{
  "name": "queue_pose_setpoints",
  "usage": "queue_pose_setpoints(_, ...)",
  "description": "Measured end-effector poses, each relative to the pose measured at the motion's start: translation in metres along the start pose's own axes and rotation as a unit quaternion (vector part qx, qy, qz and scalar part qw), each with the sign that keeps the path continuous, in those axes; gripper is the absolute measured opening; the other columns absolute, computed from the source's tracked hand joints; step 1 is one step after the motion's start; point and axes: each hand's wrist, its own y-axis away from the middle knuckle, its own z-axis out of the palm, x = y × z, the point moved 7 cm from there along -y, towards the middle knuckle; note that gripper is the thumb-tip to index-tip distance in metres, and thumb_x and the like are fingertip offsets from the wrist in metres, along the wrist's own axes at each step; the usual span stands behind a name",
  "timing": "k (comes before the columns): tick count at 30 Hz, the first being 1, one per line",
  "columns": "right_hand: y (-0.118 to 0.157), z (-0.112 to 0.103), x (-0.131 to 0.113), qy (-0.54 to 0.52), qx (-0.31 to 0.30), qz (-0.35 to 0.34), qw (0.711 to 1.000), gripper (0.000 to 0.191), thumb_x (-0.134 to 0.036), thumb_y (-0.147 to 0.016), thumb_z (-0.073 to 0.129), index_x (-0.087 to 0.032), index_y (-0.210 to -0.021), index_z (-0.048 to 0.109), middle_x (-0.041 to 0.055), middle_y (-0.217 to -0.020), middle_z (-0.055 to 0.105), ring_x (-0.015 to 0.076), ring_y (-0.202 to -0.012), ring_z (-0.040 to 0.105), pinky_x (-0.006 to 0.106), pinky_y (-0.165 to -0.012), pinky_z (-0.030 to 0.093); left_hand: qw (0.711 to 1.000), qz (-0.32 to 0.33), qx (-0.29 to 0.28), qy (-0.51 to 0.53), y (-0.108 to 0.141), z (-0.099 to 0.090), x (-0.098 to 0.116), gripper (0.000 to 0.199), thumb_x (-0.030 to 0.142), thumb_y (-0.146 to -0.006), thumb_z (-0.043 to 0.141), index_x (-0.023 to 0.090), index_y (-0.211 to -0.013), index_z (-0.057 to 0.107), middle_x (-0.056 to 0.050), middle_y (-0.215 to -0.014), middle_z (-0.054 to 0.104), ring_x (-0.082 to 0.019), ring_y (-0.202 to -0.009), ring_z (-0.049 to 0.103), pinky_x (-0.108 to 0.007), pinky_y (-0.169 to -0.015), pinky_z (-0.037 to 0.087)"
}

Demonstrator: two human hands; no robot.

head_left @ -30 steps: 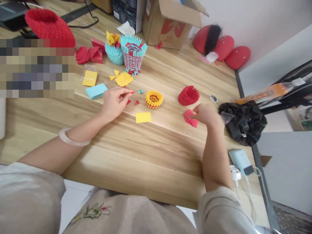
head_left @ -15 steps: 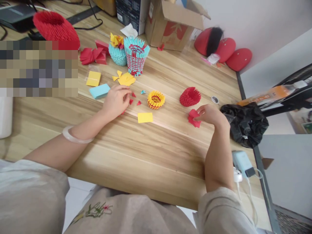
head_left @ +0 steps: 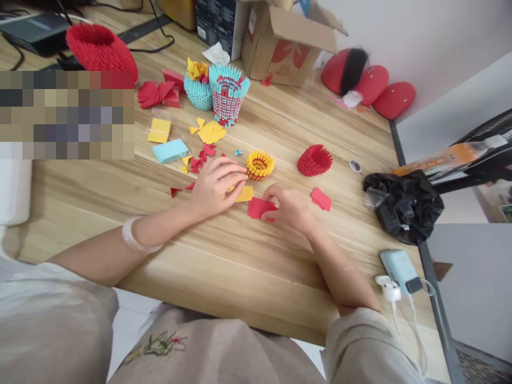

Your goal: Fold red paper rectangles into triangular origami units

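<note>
My right hand [head_left: 294,209] pinches red paper slips [head_left: 258,207] between thumb and fingers, low over the wooden table. Across from it, my left hand [head_left: 220,185] has its fingers stretched out and slightly apart, partly covering a yellow paper slip [head_left: 245,193]. Just beyond the left fingertips sits a small yellow and red folded-paper bowl [head_left: 260,165]. Small red folded pieces [head_left: 202,157] lie behind the left hand. More red slips [head_left: 321,199] rest right of my right hand, below a red folded-paper cup [head_left: 314,160].
Farther back stand a blue and red paper vase [head_left: 229,98], a blue paper pot [head_left: 199,93] and a cardboard box [head_left: 276,48]. Blue paper [head_left: 171,151] lies at left. A black plastic bag [head_left: 404,205] and a power bank [head_left: 400,271] are at the right edge.
My right hand has moved left, bringing red slips from the stack at right. My left hand has shifted right and its fingers have opened, uncovering the small red pieces.
</note>
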Motion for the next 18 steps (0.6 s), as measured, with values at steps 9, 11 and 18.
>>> queue_pose_setpoints(9, -0.008, 0.004, 0.018, -0.252, -0.060, 0.008, 0.966, 0.021, -0.032, -0.074, 0.065, -0.014, -0.065, 0.069, -0.0028, -0.053, 0.056, 0.0068, -0.048, 0.040, 0.022, -0.047, 0.030, 0.985, -0.073, 0.003, 0.155, 0.006, 0.009, 0.012, 0.013, 0.024, -0.084, 0.059, 0.016, -0.089, 0.068, -0.007, -0.088, 0.073, -0.016, -0.081, 0.067, -0.028, -0.076, 0.052)
queue_pose_setpoints(11, -0.008, 0.003, 0.017, -0.288, -0.068, -0.008, 0.955, 0.020, -0.034, -0.073, 0.066, -0.014, -0.072, 0.071, -0.0008, -0.062, 0.062, 0.0084, -0.053, 0.047, 0.022, -0.049, 0.035, 0.981, -0.103, -0.030, 0.161, 0.007, 0.015, 0.009, 0.016, 0.027, -0.085, 0.058, 0.017, -0.090, 0.069, -0.007, -0.090, 0.073, -0.016, -0.082, 0.067, -0.027, -0.075, 0.052)
queue_pose_setpoints(18, -0.009, 0.004, 0.042, -0.366, -0.024, 0.093, 0.926, 0.030, -0.035, -0.059, 0.079, -0.015, -0.074, 0.062, -0.0015, -0.055, 0.063, 0.0102, -0.048, 0.053, 0.021, -0.046, 0.037, 0.976, -0.105, -0.111, 0.155, 0.010, 0.031, 0.010, 0.016, 0.028, -0.083, 0.059, 0.018, -0.089, 0.071, -0.007, -0.093, 0.074, -0.017, -0.083, 0.069, -0.027, -0.076, 0.053)
